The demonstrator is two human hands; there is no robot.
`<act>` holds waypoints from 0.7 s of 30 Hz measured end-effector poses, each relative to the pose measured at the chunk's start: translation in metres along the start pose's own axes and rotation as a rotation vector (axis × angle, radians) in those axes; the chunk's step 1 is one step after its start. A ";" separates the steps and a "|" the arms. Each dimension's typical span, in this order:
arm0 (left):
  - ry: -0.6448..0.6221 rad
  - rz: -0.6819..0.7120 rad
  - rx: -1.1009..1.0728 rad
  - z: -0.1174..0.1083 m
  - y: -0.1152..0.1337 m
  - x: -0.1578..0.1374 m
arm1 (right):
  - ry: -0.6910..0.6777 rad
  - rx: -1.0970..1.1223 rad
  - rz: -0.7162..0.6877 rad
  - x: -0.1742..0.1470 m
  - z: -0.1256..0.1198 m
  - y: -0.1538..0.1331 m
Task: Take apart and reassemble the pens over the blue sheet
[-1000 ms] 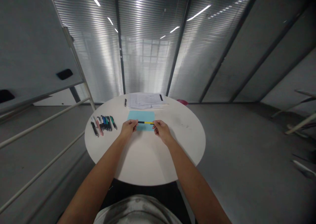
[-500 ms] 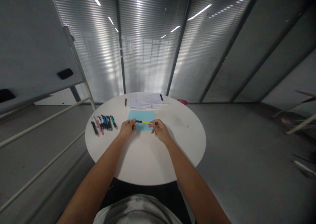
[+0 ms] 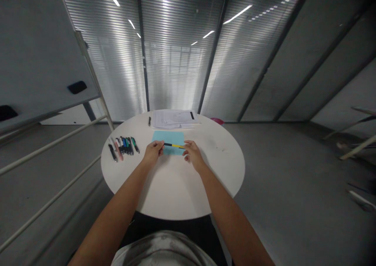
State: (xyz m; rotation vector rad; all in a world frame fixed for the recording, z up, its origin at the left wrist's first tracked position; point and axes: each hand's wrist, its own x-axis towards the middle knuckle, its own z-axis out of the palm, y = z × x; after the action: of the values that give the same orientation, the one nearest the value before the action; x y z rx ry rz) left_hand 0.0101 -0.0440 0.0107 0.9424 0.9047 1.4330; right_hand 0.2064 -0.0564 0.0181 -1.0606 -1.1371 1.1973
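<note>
A black and yellow pen (image 3: pixel 174 145) lies across between my two hands, just over a light blue sheet of paper (image 3: pixel 169 135). The fingers of my left hand (image 3: pixel 154 150) pinch its black end. Around its yellow end my right hand (image 3: pixel 192 153) is closed, with the tip hidden by the fingers. Both hands are above the middle of a round white table (image 3: pixel 176 191).
Several pens and markers (image 3: pixel 125 145) lie grouped on the table's left side. Behind the blue sheet sits a stack of papers (image 3: pixel 173 119), with one dark pen (image 3: pixel 149 121) to its left. A whiteboard on a frame (image 3: pixel 44 54) stands at left.
Both hands have shifted slightly to the right with the pen. The pen's right tip, which showed at the right fingers before, is now hidden by them.
</note>
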 end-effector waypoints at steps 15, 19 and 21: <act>-0.013 -0.017 -0.017 0.003 0.004 -0.003 | -0.065 -0.042 0.050 -0.002 -0.001 0.000; -0.011 -0.019 -0.018 0.002 0.003 -0.002 | -0.079 0.049 0.021 -0.002 -0.002 0.001; -0.009 -0.023 -0.016 0.001 0.002 -0.001 | -0.097 0.039 0.091 -0.003 -0.002 0.000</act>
State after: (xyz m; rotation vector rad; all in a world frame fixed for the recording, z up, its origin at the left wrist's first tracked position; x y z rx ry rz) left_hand 0.0102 -0.0455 0.0130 0.9223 0.8937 1.4136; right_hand 0.2081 -0.0594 0.0174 -1.0439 -1.1448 1.3499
